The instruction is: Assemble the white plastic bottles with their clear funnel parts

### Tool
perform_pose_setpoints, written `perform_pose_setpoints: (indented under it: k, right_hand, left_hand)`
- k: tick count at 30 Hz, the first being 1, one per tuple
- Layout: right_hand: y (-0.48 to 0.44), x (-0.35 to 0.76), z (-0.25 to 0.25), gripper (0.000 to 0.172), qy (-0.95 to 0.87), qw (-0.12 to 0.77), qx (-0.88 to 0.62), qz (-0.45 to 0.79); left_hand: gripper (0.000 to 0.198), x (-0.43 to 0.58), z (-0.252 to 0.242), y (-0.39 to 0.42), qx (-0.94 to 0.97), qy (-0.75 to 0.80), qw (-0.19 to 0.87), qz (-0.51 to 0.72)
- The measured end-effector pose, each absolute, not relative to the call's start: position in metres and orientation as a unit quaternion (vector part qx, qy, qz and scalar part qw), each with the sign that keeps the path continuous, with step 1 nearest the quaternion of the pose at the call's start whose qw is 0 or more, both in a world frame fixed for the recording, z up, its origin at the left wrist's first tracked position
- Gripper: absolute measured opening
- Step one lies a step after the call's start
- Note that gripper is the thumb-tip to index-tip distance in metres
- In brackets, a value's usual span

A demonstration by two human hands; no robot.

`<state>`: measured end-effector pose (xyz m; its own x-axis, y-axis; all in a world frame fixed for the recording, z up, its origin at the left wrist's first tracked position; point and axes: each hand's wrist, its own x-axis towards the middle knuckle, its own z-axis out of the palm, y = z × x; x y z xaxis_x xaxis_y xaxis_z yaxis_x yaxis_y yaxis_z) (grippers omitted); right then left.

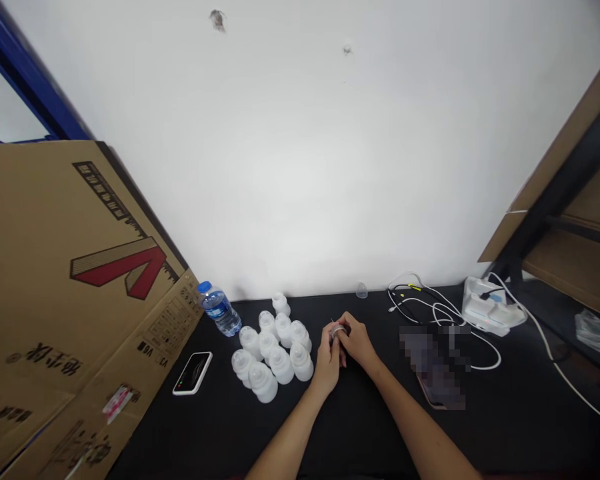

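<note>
My left hand and my right hand meet over the black table, fingers closed around a small pale ring-shaped piece. Its exact kind is partly hidden by the fingers. Just left of my hands, several small white bottles with clear domed caps stand upright in a close group. Another white bottle is at the back of that group, near the wall. A loose clear dome cap rests by the wall, beyond my right hand.
A water bottle with a blue cap leans near a large cardboard box at left. In front of it lies a white-edged device. On the right are a blurred phone, tangled cables and a white power strip.
</note>
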<state>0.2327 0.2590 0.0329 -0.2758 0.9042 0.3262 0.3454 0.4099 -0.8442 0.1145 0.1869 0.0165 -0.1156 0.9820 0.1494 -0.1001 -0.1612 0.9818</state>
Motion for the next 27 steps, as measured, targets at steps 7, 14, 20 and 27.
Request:
perform_pose_setpoints:
  k: [7, 14, 20, 27]
  right_hand:
    - [0.255, 0.232, 0.031, 0.019, -0.745, 0.416, -0.415, 0.316]
    - [0.254, 0.243, 0.045, 0.028, -0.812, 0.372, -0.357, 0.273]
    - [0.248, 0.254, 0.057, 0.034, -0.828, 0.353, -0.315, 0.303]
    - [0.271, 0.253, 0.055, 0.072, -0.696, 0.432, -0.409, 0.402]
  left_hand:
    - [0.049, 0.120, 0.017, 0.184, 0.456, 0.484, 0.426, 0.613]
    - [0.041, 0.123, 0.025, 0.177, 0.464, 0.468, 0.414, 0.628]
    - [0.043, 0.123, 0.028, 0.178, 0.445, 0.456, 0.404, 0.657]
    - [0.022, 0.127, 0.024, 0.179, 0.491, 0.472, 0.394, 0.617]
